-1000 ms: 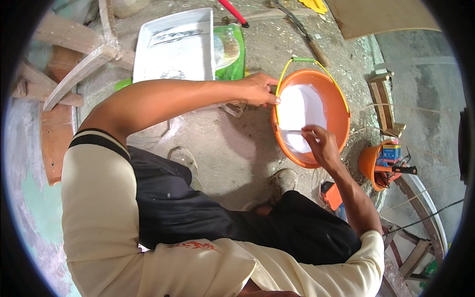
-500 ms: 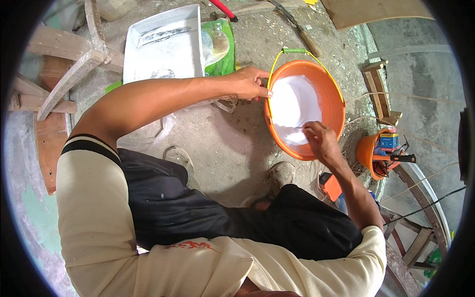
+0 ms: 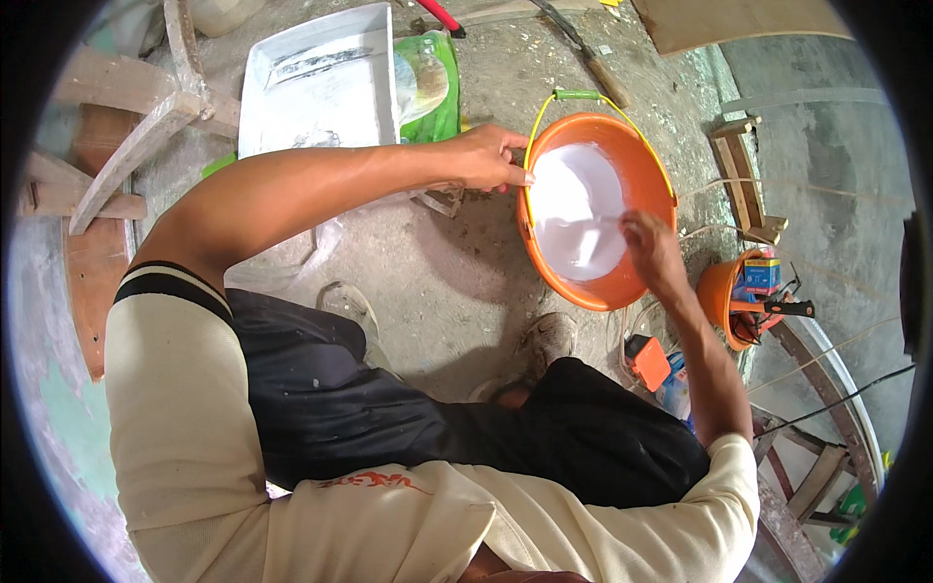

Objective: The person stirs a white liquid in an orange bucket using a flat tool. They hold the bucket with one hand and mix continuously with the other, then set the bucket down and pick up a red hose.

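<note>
An orange bucket (image 3: 659, 228) with a yellow-green handle (image 3: 577, 95) stands on the floor, with white liquid (image 3: 575, 185) inside, like paint. At its left rim my left hand (image 3: 489, 158) is closed, thumb and fingers pinching the rim beside the handle wire. Over the bucket's right part my right hand (image 3: 653, 251) is closed and slightly blurred by motion. From its fingers a thin pale stick (image 3: 601, 222) points left over the liquid; its far end is hard to make out.
Left of the bucket lies a white-coated paint tray (image 3: 389, 78) by a green bag (image 3: 443, 92). A small orange bucket (image 3: 714, 294) holding tools, an orange-and-black object (image 3: 648, 361) and a wooden frame (image 3: 743, 185) are at the right. A wooden trestle (image 3: 136, 160) stands far left.
My right hand has moved up and right inside the bucket, and the thin stick now shows. The liquid's surface has shifted. My left hand keeps its hold on the rim.
</note>
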Demonstrator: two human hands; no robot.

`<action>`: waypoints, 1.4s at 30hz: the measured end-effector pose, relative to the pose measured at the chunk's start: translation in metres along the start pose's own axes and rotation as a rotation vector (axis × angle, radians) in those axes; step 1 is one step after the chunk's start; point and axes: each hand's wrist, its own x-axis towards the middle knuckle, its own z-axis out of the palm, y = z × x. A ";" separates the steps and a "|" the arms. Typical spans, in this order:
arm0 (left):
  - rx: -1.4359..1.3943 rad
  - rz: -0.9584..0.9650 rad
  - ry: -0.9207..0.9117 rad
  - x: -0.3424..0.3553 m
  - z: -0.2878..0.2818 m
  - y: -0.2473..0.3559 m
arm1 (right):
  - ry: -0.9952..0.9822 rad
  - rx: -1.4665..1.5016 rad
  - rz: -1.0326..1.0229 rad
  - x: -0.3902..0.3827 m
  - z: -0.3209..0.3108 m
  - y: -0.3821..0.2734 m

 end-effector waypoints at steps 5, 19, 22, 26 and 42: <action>-0.041 0.003 -0.013 -0.002 0.001 0.002 | -0.147 0.359 0.236 -0.004 0.007 -0.078; -0.049 0.059 0.017 0.010 0.005 -0.013 | -0.095 0.154 0.118 -0.012 0.009 -0.047; -0.033 0.062 0.007 0.006 0.003 -0.010 | -0.109 0.232 0.112 -0.002 0.016 -0.074; -0.019 0.043 0.014 0.005 0.003 -0.004 | 0.025 0.357 0.114 0.041 0.022 -0.058; 0.028 -0.017 -0.017 0.001 -0.001 0.002 | -0.060 0.384 0.109 0.024 0.016 -0.070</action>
